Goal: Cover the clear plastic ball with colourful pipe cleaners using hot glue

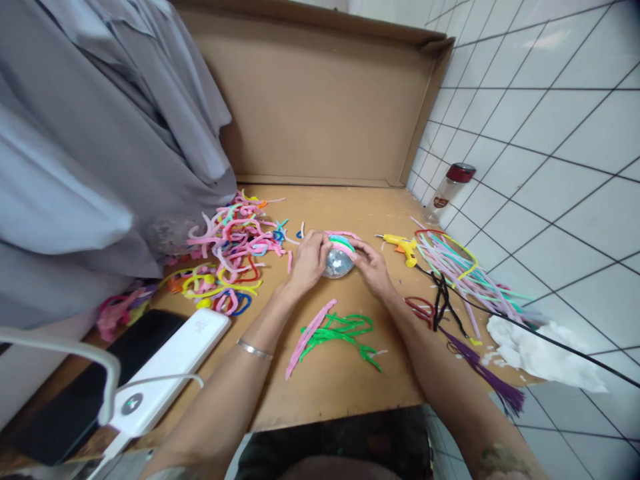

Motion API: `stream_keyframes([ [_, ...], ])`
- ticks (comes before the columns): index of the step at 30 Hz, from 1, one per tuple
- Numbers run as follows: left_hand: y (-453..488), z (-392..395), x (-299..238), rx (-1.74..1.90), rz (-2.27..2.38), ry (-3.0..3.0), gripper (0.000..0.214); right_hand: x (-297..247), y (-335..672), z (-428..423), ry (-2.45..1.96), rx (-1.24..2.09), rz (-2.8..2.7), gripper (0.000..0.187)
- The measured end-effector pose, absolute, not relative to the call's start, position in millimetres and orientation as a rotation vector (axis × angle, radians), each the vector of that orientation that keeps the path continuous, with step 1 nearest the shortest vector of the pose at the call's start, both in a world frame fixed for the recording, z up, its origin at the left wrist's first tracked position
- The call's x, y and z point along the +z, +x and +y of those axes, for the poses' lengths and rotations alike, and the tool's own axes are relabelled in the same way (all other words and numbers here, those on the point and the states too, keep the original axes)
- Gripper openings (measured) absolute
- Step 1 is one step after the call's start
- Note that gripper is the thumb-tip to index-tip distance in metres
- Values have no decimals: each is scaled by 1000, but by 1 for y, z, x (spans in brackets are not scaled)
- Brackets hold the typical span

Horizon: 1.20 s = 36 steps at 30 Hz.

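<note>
A shiny silver ball [337,265] sits on the cardboard tabletop [330,373], with pink, teal and green pipe cleaners [341,241] wound over its top. My left hand [307,260] grips the ball's left side with curled fingers. My right hand [371,267] holds its right side, fingertips pressed on the pipe cleaners. Loose green and pink pipe cleaners [333,333] lie on the table just in front of my hands.
A tangled pile of coloured pipe cleaners [227,253] lies at left, straight ones [465,273] at right beside a yellow glue gun [403,245]. A red-lidded jar [447,190], white stuffing [540,350], a white power bank [170,367], a black phone [75,393] and grey cloth [100,133] surround the table.
</note>
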State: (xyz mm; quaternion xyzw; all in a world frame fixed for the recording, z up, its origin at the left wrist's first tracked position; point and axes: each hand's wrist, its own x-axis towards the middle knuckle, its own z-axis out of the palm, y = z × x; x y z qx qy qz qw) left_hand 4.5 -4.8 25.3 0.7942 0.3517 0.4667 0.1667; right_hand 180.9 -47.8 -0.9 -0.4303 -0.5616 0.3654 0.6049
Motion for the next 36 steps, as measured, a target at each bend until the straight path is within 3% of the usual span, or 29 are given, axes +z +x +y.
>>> stream_keyframes([
  [20,9,-4,11,1436,975,2459,38,-4,179,-47,-1024,798,-1285,45],
  [36,9,-8,9,1538,1000,2374,37,-5,184,-46,-972,879,-1264,42],
])
